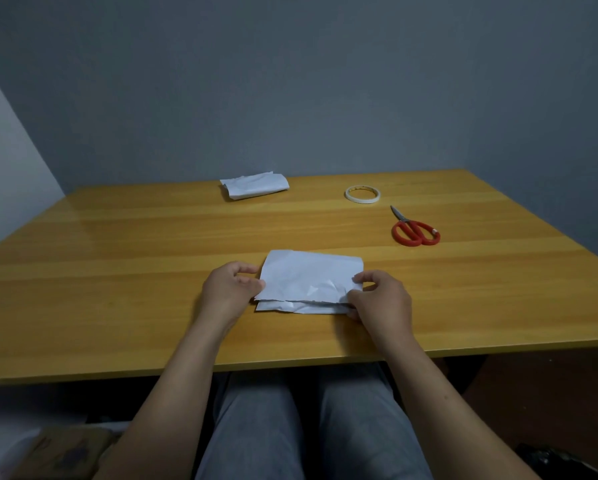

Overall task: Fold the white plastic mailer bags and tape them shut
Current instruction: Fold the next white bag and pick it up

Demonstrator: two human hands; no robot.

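A white plastic mailer bag (308,278) lies folded over on the wooden table (134,271) near its front edge, its upper flap not quite reaching the lower layer's near edge. My left hand (230,289) pinches the bag's left edge between thumb and fingers. My right hand (380,297) pinches its right edge the same way. A second white mailer bag (254,185), folded into a small bundle, rests at the back of the table. A roll of pale tape (362,194) lies flat at the back right.
Red-handled scissors (414,228) lie shut on the right, blades pointing away from me, just in front of the tape. A grey wall rises behind the table. My legs sit under the front edge. Dark clutter lies on the floor at lower left and lower right.
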